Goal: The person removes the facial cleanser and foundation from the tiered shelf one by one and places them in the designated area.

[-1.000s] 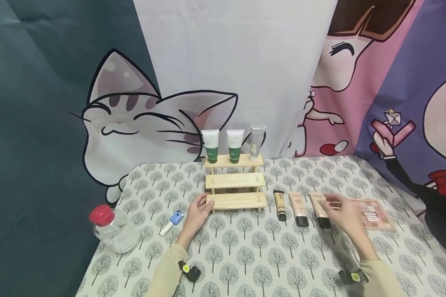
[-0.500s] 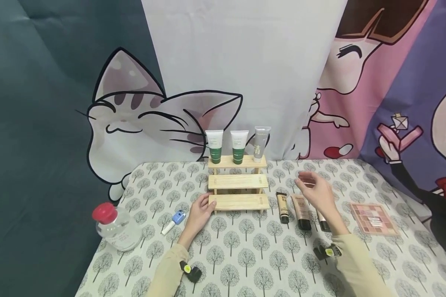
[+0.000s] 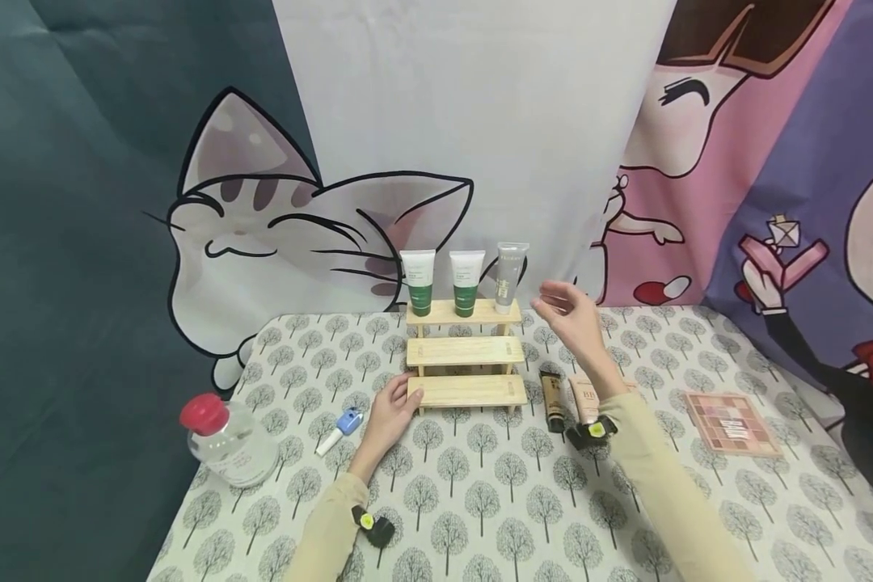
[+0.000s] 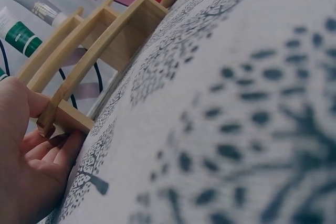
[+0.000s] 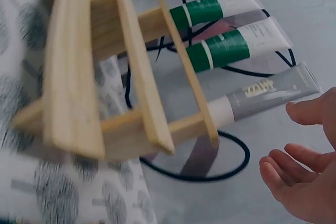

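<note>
A three-step wooden display rack [image 3: 466,351] stands on the table. My left hand [image 3: 390,409] pinches the left end of its lowest step, thumb above and fingers below, as the left wrist view shows. On the top step stand two green-and-white tubes [image 3: 421,283] and a clear grey tube [image 3: 509,279] with a white cap, all cap down. My right hand [image 3: 570,318] is in the air just right of the grey tube, with thumb and fingers spread. In the right wrist view a gap shows between the right hand [image 5: 307,166] and the grey tube [image 5: 268,93].
Right of the rack lie a yellow tube with black cap [image 3: 553,402] and a BB cream tube [image 3: 585,398]; my right sleeve partly hides what lies beside it. Farther right lies an eyeshadow palette [image 3: 732,423]. At left are a red-capped bottle [image 3: 233,444] and a blue-and-white item [image 3: 340,429].
My right hand has left the pink tubes at the right and moved left and up to beside the grey tube. The left hand stays at the rack.
</note>
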Demonstrator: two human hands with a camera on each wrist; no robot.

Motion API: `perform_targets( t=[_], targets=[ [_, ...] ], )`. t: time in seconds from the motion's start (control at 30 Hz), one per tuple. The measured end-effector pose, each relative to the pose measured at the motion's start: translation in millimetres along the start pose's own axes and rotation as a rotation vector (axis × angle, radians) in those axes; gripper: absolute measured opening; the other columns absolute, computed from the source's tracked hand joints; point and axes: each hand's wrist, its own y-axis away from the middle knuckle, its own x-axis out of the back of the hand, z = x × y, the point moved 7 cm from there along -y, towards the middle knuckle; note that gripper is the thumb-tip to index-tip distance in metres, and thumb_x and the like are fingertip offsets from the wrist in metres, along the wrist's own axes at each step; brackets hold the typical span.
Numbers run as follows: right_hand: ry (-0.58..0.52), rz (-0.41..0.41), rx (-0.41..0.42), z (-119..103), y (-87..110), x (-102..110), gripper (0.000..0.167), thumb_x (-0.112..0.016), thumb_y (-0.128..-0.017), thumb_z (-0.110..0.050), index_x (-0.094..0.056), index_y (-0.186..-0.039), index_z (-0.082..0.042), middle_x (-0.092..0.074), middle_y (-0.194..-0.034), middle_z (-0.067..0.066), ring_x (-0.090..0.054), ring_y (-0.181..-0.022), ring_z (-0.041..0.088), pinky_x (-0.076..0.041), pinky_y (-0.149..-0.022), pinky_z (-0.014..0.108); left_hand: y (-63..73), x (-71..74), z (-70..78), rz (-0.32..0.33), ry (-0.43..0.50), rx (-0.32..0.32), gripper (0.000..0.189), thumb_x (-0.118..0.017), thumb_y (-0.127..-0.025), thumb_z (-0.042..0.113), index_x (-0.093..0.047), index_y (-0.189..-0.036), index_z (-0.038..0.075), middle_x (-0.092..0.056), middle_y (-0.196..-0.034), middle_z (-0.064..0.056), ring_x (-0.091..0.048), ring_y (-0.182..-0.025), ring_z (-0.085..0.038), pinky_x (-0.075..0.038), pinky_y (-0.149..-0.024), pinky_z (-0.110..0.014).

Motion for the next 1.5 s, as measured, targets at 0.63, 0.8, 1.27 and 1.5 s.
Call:
perform_targets(
  t=[0.63,0.8,1.27,1.5],
  targets=[
    [-0.121,-0.007,-0.066,-2.3,-31.6,-43.1,0.058,-0.078,-0.088,-0.01,-0.051,-0.138,0.004,-0.056,-0.141,0.025,-0.059,-0.129,0.039,-0.051,-0.114,0.044,-18.4,-2.6,-28.1,0.015,-0.019,-0.02,0.048,-0.065,-0.098,0.012,-0.051,-0.142,-0.003,-0.054,-0.142,-0.033,-0.057,-0.131,-0.043,-0.051,-0.11,-0.042],
    [-0.058,0.002,-0.105,5.7,-32.1,-46.5,0.051,-0.076,-0.09,-0.015,-0.054,-0.133,0.0,-0.059,-0.138,0.024,-0.061,-0.126,0.038,-0.052,-0.112,0.045,-17.2,-4.6,-26.2,0.007,-0.012,-0.019,0.047,-0.066,-0.098,0.012,-0.053,-0.14,-0.002,-0.056,-0.141,-0.031,-0.058,-0.131,-0.042,-0.052,-0.109,-0.039],
    [-0.024,0.06,-0.036,4.8,-35.2,-28.2,0.043,-0.077,-0.09,-0.015,-0.061,-0.126,0.0,-0.066,-0.129,0.025,-0.066,-0.118,0.039,-0.057,-0.105,0.047,-18.3,-3.9,-25.3,0.005,-0.022,-0.006,0.048,-0.063,-0.099,0.008,-0.049,-0.142,-0.006,-0.052,-0.143,-0.033,-0.056,-0.132,-0.044,-0.051,-0.11,-0.041],
    [0.036,0.073,-0.033,8.4,-35.1,-13.7,0.044,-0.076,-0.091,-0.018,-0.062,-0.127,0.001,-0.067,-0.127,0.024,-0.067,-0.115,0.036,-0.058,-0.103,0.047,-3.0,-1.2,5.7,-0.009,-0.035,0.012,0.047,-0.063,-0.098,0.006,-0.049,-0.141,-0.01,-0.052,-0.142,-0.035,-0.056,-0.131,-0.046,-0.051,-0.11,-0.042]
  ],
)
